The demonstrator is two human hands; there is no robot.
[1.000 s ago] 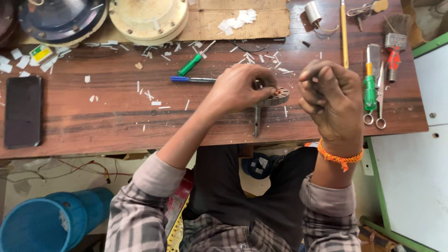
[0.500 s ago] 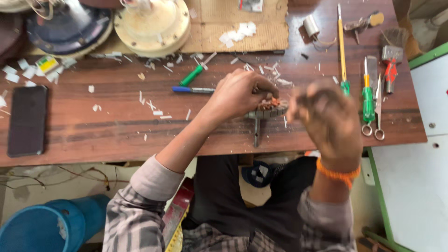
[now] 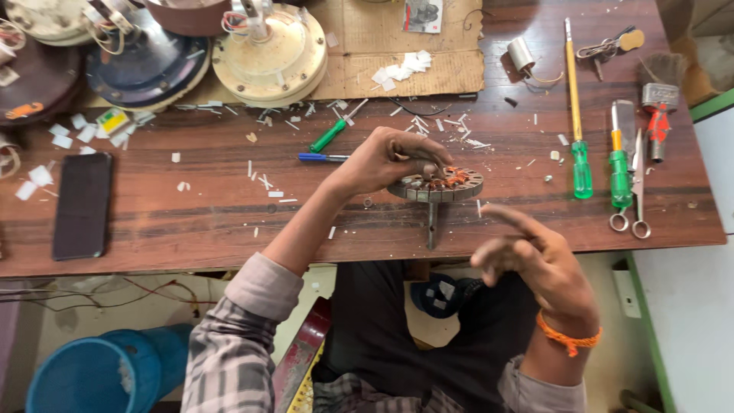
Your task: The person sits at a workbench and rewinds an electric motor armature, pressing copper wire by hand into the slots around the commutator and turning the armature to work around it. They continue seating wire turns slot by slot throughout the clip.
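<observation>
Fingers of the left hand (image 3: 386,159) curl down and pinch the rim of a round fan stator (image 3: 437,184) with copper windings, which stands on its shaft at the near edge of the wooden workbench (image 3: 191,222). Right hand (image 3: 535,264) hangs loose and empty below the stator, fingers spread, an orange thread on the wrist. Green screwdrivers (image 3: 581,164), scissors (image 3: 634,191) and a blue pen (image 3: 321,157) lie nearby; a black phone (image 3: 80,203) rests far left.
</observation>
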